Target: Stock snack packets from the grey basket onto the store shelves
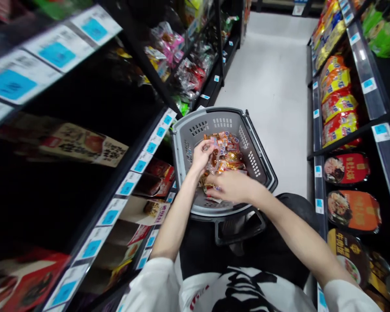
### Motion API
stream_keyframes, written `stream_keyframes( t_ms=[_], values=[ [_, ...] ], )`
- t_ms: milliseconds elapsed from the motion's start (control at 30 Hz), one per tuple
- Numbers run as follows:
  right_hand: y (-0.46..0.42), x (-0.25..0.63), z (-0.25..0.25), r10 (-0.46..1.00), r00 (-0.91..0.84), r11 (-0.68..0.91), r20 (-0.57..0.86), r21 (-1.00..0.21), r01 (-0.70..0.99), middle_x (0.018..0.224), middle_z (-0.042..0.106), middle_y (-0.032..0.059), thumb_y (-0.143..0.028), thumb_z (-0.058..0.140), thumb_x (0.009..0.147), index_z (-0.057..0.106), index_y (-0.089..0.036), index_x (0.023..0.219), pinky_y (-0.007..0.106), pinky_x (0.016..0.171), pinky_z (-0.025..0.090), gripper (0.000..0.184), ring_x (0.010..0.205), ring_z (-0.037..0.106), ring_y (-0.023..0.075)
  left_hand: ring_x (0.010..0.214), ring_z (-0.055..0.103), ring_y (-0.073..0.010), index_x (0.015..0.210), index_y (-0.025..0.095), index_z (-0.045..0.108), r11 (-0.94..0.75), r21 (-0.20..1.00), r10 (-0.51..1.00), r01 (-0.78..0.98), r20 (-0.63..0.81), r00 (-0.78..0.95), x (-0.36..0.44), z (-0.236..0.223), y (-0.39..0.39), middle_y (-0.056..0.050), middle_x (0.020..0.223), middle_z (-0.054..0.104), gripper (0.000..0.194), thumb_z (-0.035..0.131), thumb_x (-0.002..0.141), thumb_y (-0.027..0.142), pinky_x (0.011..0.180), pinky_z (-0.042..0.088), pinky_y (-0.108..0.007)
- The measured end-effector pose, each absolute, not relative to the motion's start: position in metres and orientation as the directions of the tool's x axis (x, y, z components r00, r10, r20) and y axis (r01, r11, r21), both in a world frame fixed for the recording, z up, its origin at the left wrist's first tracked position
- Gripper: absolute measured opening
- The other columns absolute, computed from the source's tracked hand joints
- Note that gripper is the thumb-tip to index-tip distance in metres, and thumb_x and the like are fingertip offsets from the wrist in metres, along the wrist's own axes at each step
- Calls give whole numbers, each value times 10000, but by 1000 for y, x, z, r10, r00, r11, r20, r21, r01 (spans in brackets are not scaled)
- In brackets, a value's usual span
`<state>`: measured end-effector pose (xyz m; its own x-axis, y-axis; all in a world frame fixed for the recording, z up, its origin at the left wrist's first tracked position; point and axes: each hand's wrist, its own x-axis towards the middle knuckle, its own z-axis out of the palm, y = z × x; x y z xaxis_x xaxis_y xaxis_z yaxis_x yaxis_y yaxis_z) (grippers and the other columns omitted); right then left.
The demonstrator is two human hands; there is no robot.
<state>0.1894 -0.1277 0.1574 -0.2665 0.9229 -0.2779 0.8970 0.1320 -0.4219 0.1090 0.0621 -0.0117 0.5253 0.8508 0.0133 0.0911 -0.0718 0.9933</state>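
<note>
A grey shopping basket (pixel 201 208) with slotted walls stands in front of my legs, its black handle (pixel 240 229) folded toward me. Inside it lie several small snack packets (pixel 232 158) in orange, red and gold wrappers. My left hand (pixel 203 154), inside the basket, pinches a clear plastic snack packet (pixel 214 161) with something brown in it. Lower down, my right hand (pixel 229 186) reaches over the packets with its fingers apart. Its fingertips are near the packets at the basket's near side; I cannot tell whether they touch any.
To the left run black shelves with blue-and-white price tags (pixel 126 187), snack bags (pixel 191 73) and boxes (pixel 84 143). Shelves on the right hold yellow-and-red bags (pixel 339 104) and packaged bowls (pixel 347 168). Between them, a pale floor (pixel 276 78) stretches away from me.
</note>
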Motion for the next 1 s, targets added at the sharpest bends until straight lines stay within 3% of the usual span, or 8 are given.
stream_keyframes(
  t_ms=[100, 200, 300, 400, 567, 733, 900, 1000],
  values=[
    [-117, 224, 156, 991, 80, -108, -111, -270, 957, 1127, 787, 182, -267, 375, 1151, 709, -108, 1151, 393, 887, 569, 370, 1031, 784, 312, 678, 589, -103, 1052, 216, 642, 196, 946, 864, -256, -43, 502, 94, 4, 58, -35, 962, 688, 267, 727, 828, 334, 673, 525, -239],
    [-109, 230, 141, 962, 192, -223, -191, -152, 963, 1120, 775, 241, -337, 372, 1155, 718, -67, 1147, 418, 848, 569, 439, 1015, 786, 368, 658, 540, -114, 1006, 210, 649, 280, 900, 856, -334, -77, 511, 87, 18, 48, -67, 943, 664, 265, 613, 943, 465, 664, 534, -263],
    [-106, 211, 130, 951, 131, -181, -279, -161, 970, 1092, 778, 259, -464, 352, 1156, 723, -64, 1178, 437, 862, 580, 545, 1049, 781, 393, 726, 577, -170, 1045, 203, 664, 289, 915, 837, -283, -99, 538, 85, 30, 38, -130, 1015, 676, 668, 317, 1006, 772, 714, 578, -338],
    [-102, 188, 127, 952, 97, -166, -289, -226, 960, 1125, 777, 252, -534, 330, 1149, 708, -82, 1221, 433, 885, 588, 593, 1099, 771, 390, 852, 638, -231, 1136, 204, 675, 297, 913, 807, -279, -84, 585, 86, 34, 30, -163, 1094, 693, 965, 141, 888, 969, 794, 605, -405],
    [-91, 178, 121, 942, 173, -266, -287, -325, 908, 1135, 775, 248, -570, 352, 1136, 671, -86, 1253, 447, 915, 581, 591, 1104, 767, 397, 1166, 699, -318, 1216, 165, 709, 313, 924, 757, -221, -103, 646, 93, 26, 26, -152, 1151, 756, 697, 584, 862, 752, 1005, 583, -460],
    [-79, 192, 105, 939, 290, -343, -185, -546, 764, 1130, 784, 197, -439, 551, 1082, 582, -110, 1355, 471, 940, 575, 428, 1078, 763, 377, 1374, 641, -319, 1244, 189, 712, 221, 922, 831, -317, -8, 556, 101, 24, 26, -114, 1322, 757, 599, 712, 839, 632, 1168, 503, -459],
    [-65, 206, 87, 910, 401, -225, -101, -935, 274, 1155, 773, 91, -184, 593, 958, 600, -195, 1158, 382, 947, 610, 200, 1075, 739, 223, 1363, 660, -312, 1199, 203, 720, 178, 909, 822, -377, 73, 564, 105, 22, 22, -114, 1346, 756, 625, 817, 817, 688, 1170, 508, -437],
    [-61, 208, 81, 879, 430, -168, -208, -977, -130, 1128, 756, 48, -162, 594, 920, 582, -214, 1126, 341, 813, 653, 214, 950, 735, 175, 1303, 699, -311, 1192, 206, 718, 106, 924, 832, -366, 120, 541, 107, 20, 24, -109, 1281, 783, 642, 914, 749, 627, 1146, 527, -430]
  ],
)
